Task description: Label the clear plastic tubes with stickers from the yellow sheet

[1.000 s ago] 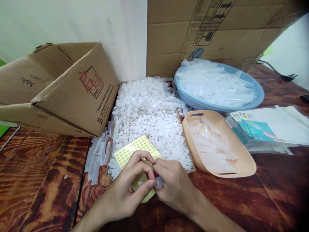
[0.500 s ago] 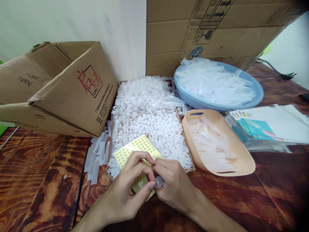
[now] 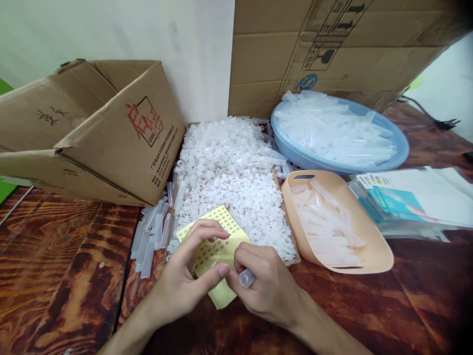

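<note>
The right hand [image 3: 264, 282] is curled closely round a translucent tube [image 3: 247, 278], its round end facing up between the bent fingers. The left hand [image 3: 185, 282] has thumb and fingers spread in a loose arch, with nothing visible in its grip; its thumb tip is right by the right forefinger, and I can't tell whether they touch. Below both hands lies a yellow sheet [image 3: 218, 251] with rows of small dots, reaching forward over the near part of a heap of small white pieces [image 3: 247, 197].

The tube looks light and smooth, likely thin plastic, firm but with a little give, and probably apt to slip or roll in dry fingers. I'd hold it round the middle of its barrel, as a hard pinch at the rim might squash it. The sheet looks thin and floppy, best held by an edge so that it doesn't buckle.

Compared with half a second ago, the left hand has come away from the tube: its forefinger and thumb, close together by the tube's end then, are well parted now. More of the sheet shows between them, and the tube's end is plainer to see. The right hand has kept its hold. The peach tray [image 3: 377, 254] right of the hands looks unchanged on the bench [image 3: 354, 308].
</note>
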